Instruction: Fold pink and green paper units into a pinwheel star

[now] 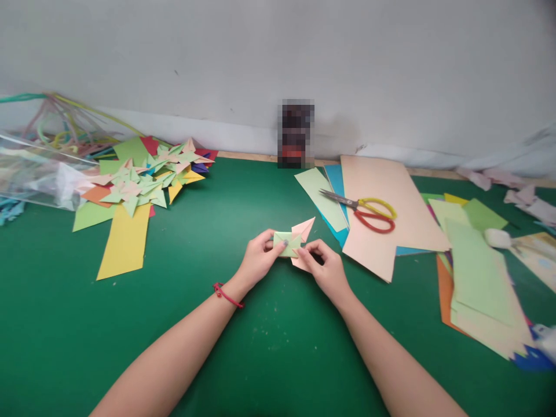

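A small folded paper piece point(283, 238), light green on the left and pale pink on the right, is held between both hands just above the green table point(182, 359). My left hand point(259, 256) pinches its green end, thumb on top. With thumb and fingertips, my right hand point(325, 265) grips the pink lower part. One pink pointed flap point(304, 230) sticks out toward the upper right. The undersides of the folds are hidden by the fingers.
Scissors point(360, 211) lie on pink and blue paper sheets point(399, 197) at right. Folded paper stars point(143, 179) are heaped at back left beside a clear plastic bag point(43, 179). More green sheets point(482, 272) lie far right. A blurred dark object point(296, 133) stands against the wall.
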The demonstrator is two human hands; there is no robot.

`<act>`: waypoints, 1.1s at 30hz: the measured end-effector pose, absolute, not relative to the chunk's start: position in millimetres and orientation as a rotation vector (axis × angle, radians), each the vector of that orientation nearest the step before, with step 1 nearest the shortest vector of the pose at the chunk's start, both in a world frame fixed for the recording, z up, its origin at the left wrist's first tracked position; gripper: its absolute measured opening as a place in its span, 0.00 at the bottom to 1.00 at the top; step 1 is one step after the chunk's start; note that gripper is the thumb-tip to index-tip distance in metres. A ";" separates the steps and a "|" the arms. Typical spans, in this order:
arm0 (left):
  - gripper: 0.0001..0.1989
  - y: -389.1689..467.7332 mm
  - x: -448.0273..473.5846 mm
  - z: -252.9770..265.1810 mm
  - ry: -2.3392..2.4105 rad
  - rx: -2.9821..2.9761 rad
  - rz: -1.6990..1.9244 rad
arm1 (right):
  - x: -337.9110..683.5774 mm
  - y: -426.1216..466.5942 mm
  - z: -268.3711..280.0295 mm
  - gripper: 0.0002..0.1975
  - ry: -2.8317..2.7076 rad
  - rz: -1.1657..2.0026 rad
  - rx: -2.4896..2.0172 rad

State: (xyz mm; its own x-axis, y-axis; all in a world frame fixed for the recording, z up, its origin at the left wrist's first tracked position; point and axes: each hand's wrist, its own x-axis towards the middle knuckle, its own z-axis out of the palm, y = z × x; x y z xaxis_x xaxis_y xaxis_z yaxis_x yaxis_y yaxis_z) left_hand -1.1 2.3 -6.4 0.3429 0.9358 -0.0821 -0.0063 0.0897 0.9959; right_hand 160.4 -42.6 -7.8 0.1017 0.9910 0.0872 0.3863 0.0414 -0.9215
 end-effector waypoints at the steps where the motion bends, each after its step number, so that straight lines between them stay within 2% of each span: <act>1: 0.11 2.3 -1.1 -6.6 0.973 1.275 0.898 | 160.2 -42.7 -7.3 0.11 -1.433 0.857 -1.495; 33: 0.10 4.4 -2.5 -7.5 0.955 1.253 0.882 | 157.4 -42.6 -6.9 0.09 -1.493 0.868 -1.484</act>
State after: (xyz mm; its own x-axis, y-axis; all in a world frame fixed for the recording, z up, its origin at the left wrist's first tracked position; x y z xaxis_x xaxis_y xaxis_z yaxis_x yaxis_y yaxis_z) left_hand -2.5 4.4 -7.5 0.3610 0.9275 -0.0970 -0.0222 0.1125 0.9934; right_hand 157.4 -42.6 -6.9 0.0515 0.9947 0.0889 0.4147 0.0597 -0.9080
